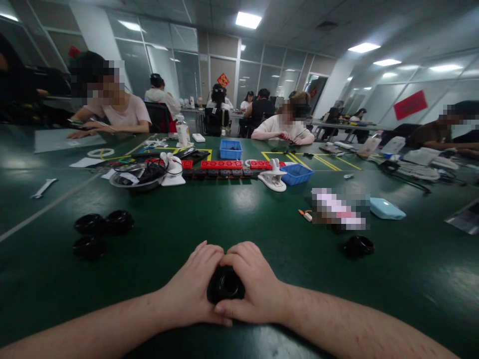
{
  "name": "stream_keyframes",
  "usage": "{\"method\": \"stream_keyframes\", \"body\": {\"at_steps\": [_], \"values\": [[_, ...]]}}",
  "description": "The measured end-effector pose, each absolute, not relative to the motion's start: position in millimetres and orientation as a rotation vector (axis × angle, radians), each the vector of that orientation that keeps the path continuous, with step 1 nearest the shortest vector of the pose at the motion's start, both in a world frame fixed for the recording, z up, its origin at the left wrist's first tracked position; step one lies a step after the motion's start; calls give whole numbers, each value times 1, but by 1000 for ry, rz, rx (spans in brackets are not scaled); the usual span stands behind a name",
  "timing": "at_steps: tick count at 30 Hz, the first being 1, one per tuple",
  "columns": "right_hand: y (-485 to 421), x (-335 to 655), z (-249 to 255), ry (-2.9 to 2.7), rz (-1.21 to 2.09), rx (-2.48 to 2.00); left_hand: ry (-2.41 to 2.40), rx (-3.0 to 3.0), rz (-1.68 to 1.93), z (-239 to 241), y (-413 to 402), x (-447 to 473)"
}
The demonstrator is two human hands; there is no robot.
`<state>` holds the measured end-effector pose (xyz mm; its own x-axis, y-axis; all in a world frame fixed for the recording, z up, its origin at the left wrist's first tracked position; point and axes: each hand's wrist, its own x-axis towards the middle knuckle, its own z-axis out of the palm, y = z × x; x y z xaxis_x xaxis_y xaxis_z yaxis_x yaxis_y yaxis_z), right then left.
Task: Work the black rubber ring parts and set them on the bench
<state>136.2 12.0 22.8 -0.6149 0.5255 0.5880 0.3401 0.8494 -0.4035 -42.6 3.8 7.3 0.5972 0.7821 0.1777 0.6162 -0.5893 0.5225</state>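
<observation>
Both my hands meet near the front edge of the green table. My left hand [192, 289] and my right hand [252, 286] are wrapped round one black ring-shaped part [225, 284], its round opening facing me. My fingertips touch above it and my thumbs close under it. Three more black ring parts [101, 229] lie in a cluster to the left. Another black ring part [358, 246] lies alone to the right.
A metal bowl with cables [137, 177], red power strips [220, 164], two blue baskets [297, 174], a white clamp [274, 179], a wrench [43, 188] and a light blue case [386, 208] lie further back. Several people sit at the far side.
</observation>
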Motion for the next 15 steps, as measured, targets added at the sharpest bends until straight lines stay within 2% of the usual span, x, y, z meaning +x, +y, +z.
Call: {"method": "stream_keyframes", "body": {"at_steps": [5,15], "values": [[15,136,19,-2413,297,-548,1161,2354,510,16,4,-38],[14,137,22,-2473,432,-254,904,2481,359,24,9,-41]]}}
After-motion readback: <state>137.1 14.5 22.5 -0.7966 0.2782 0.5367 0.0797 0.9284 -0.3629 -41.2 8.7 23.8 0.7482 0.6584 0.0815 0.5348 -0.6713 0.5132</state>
